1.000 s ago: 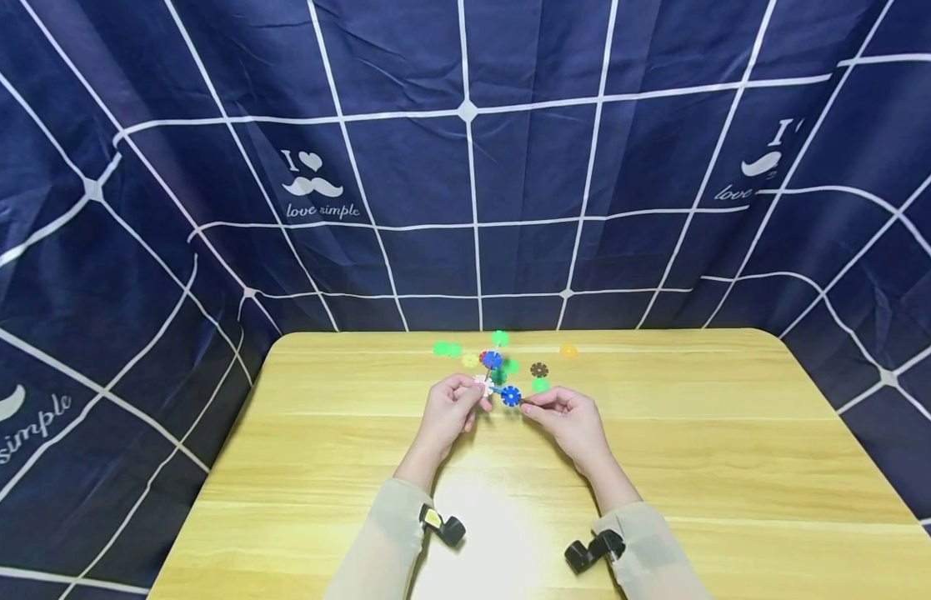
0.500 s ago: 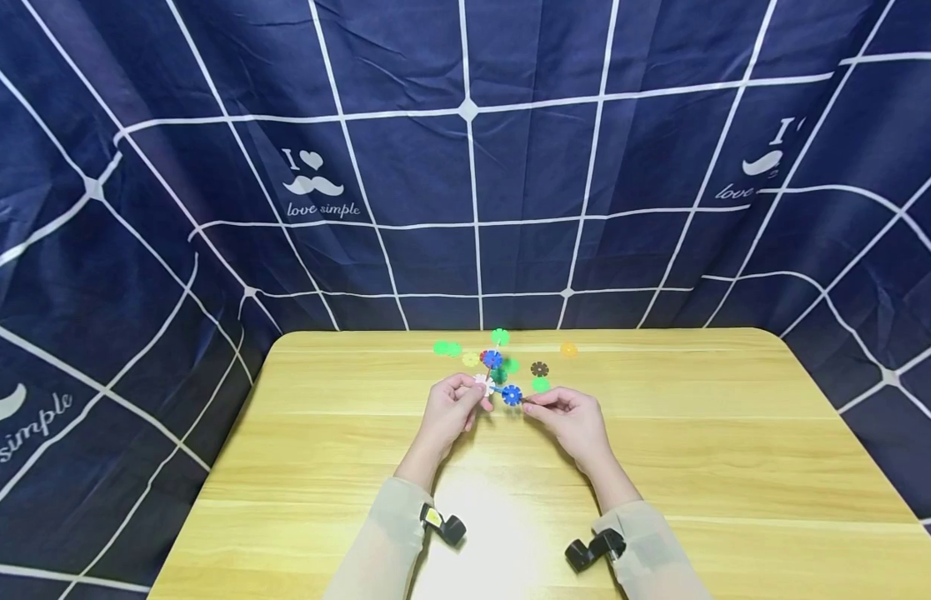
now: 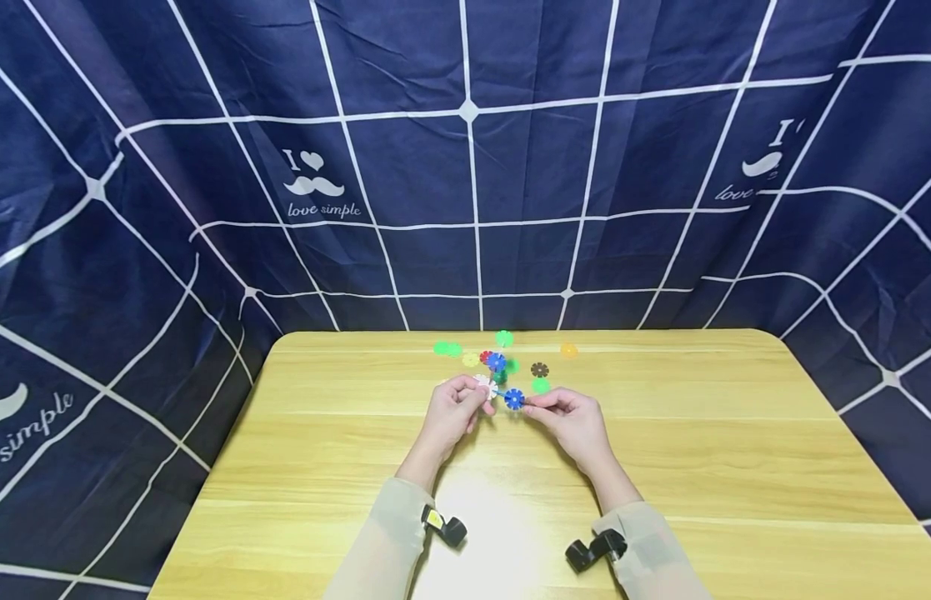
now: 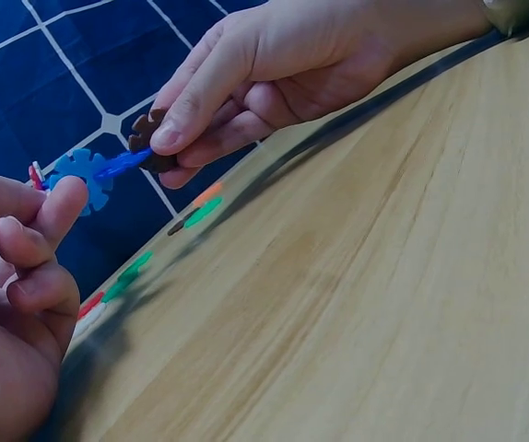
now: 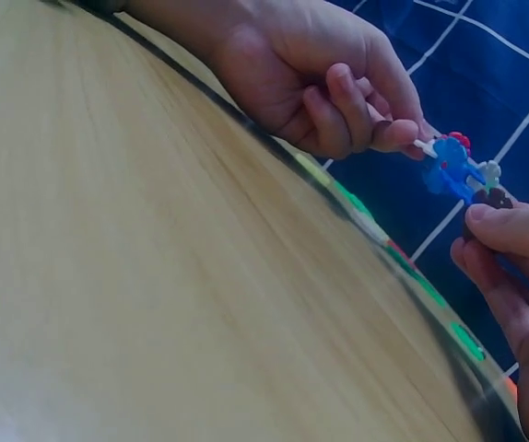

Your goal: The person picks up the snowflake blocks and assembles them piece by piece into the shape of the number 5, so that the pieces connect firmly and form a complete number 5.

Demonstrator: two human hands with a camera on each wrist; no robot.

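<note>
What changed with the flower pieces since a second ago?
The upper blue piece moved slightly right. Nothing was grabbed or let go: the left hand still holds the white piece, the right hand the brown piece. The orange piece stayed put.

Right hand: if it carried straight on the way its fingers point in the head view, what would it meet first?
Probably the dark blue disc, directly ahead of the brown disc that the right hand pinches. The left hand lies farther along that line, though exact depth is hard to judge.
</note>
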